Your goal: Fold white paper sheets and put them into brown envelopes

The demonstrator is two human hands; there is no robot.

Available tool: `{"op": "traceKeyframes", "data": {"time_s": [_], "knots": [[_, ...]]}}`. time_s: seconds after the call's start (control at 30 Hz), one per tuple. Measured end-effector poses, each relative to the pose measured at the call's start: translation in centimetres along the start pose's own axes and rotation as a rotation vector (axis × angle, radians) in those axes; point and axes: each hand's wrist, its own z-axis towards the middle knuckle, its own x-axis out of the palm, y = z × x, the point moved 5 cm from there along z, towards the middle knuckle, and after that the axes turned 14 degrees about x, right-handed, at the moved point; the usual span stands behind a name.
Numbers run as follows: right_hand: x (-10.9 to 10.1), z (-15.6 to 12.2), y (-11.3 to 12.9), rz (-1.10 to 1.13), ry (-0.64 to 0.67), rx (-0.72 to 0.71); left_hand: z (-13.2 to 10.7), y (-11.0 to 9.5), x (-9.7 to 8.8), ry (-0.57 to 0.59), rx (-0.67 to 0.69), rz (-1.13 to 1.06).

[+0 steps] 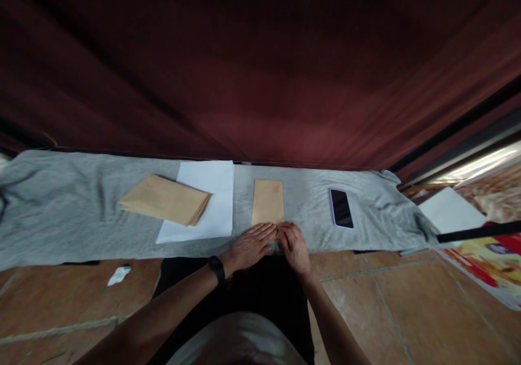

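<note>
Your left hand (251, 244) lies flat, fingers spread, pressing on the near end of a single brown envelope (267, 202) that rests lengthwise on the grey cloth (61, 207) covering the bench. Your right hand (293, 245) sits just beside it at the same near edge, fingers curled down onto the paper; whether its grip pinches the envelope, you cannot tell. To the left, a stack of brown envelopes (165, 199) lies on white paper (211, 191). A phone (341, 208) lies to the right.

Phone (341, 208), envelope stack (165, 200), white paper (215, 202)
</note>
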Motion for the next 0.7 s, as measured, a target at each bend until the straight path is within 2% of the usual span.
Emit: {"op": "traceKeyframes", "data": {"time_s": [0.2, 0.4, 0.6, 0.7], "knots": [[-0.5, -0.3, 0.0, 0.000, 0.067, -0.070, -2.0, -0.7, -0.7, -0.174, -0.161, 0.099], [0.0, -0.3, 0.1, -0.008, -0.001, -0.042, -2.6, -0.4, -1.7, -0.306, -0.188, 0.120], [0.2, -0.2, 0.1, -0.019, -0.054, -0.015, -2.3, 0.3, -1.9, -0.386, -0.264, 0.049], [0.2, -0.2, 0.2, -0.037, -0.062, -0.002, -2.2, 0.5, -1.7, -0.380, -0.287, 0.039]]}}
